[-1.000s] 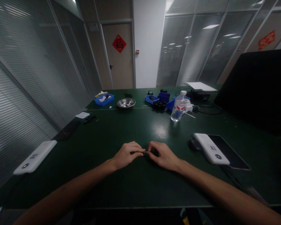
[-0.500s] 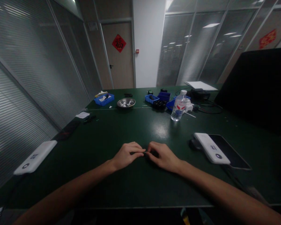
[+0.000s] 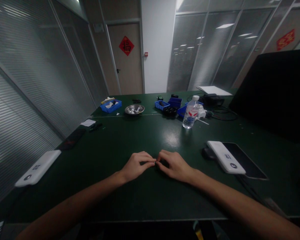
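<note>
My left hand and my right hand meet fingertip to fingertip over the dark green table. Thumb and fingers of each hand are pinched together. Between the two pinches sits a tiny dark piece, too small to name and mostly covered by the fingertips. The other fingers of my right hand curl inward, while those of my left hand lie stretched alongside one another.
Further back stand a metal bowl, a blue basket, several blue trays and a water bottle. White power banks lie left and right, the right one on a phone-like slab. A black monitor looms at right.
Both hands stay almost in place, with the fingertips drawn very slightly closer together. Nothing else has visibly moved apart from a small shift of the view.
</note>
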A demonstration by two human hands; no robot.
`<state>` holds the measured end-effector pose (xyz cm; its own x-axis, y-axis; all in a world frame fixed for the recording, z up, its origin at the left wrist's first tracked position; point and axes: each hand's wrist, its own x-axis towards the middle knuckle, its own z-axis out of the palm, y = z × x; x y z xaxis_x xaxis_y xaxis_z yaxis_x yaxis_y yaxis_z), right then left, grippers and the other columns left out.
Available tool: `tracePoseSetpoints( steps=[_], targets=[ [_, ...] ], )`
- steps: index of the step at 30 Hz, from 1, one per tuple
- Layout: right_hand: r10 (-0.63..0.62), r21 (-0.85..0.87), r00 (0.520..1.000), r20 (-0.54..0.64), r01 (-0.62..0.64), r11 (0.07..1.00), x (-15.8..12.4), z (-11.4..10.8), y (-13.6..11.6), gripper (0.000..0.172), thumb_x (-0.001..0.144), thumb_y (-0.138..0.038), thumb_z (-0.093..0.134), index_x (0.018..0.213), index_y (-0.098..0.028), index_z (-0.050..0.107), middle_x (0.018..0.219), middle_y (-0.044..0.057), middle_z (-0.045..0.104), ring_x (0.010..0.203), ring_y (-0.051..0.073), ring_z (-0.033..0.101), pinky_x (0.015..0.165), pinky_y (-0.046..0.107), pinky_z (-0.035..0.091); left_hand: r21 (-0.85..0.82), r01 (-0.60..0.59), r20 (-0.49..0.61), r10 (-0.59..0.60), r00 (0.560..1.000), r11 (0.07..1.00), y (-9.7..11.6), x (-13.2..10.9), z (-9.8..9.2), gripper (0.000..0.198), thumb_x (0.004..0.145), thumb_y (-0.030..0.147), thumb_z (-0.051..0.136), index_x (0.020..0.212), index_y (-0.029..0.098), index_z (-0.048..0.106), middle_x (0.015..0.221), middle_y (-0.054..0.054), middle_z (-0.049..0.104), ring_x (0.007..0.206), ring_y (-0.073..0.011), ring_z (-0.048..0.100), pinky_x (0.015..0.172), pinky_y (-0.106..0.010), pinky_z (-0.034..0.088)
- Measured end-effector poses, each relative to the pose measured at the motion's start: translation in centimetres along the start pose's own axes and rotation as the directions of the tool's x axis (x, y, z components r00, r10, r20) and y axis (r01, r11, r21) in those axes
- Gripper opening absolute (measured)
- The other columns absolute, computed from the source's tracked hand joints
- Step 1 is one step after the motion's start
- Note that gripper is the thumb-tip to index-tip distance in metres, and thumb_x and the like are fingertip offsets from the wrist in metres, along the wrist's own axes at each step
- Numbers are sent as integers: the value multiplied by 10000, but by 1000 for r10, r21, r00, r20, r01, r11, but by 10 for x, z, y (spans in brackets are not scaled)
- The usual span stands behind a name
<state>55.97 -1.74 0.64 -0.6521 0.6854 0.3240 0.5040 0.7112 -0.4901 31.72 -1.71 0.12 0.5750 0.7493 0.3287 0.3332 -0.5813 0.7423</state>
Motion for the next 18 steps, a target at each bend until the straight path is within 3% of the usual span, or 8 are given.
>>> tracePoseSetpoints(
  steps=[3, 11, 15, 18],
  targets=[
    [26, -5, 999, 23, -26, 1000, 1, 1, 1, 79, 968, -251, 583, 1016, -202, 623, 954, 34, 646, 783, 155, 596, 709, 274, 427, -1, 25, 38, -25, 999, 1000, -1, 1, -1, 214, 940, 244, 674, 1123, 228, 783, 1076, -66, 743, 991, -191, 688, 915, -341, 546],
    [111, 173, 993, -34, -103, 979, 3, 4, 5, 80, 951, -261, 621, 929, -186, 641, 809, -7, 618, 700, 134, 556, 633, 251, 393, 46, 37, 75, -41, 996, 998, -2, 1, -1, 260, 958, 263, 651, 1201, 246, 742, 1106, -57, 712, 993, -179, 648, 896, -323, 517],
    [137, 152, 989, -51, -128, 980, 4, 0, 6, 100, 959, -270, 613, 923, -180, 637, 805, -1, 621, 700, 136, 556, 626, 249, 384, 95, 64, 100, -74, 992, 993, -3, 1, 0, 345, 960, 271, 643, 1303, 257, 681, 1111, -57, 686, 957, -176, 622, 853, -320, 510],
    [126, 73, 991, -44, -123, 990, 4, -3, 8, 84, 962, -262, 607, 950, -183, 633, 867, 16, 638, 731, 143, 572, 645, 255, 393, 149, 41, 104, -57, 993, 988, -1, 1, 1, 394, 967, 261, 625, 1361, 271, 634, 1126, -58, 661, 1029, -195, 591, 907, -351, 494]
  ],
)
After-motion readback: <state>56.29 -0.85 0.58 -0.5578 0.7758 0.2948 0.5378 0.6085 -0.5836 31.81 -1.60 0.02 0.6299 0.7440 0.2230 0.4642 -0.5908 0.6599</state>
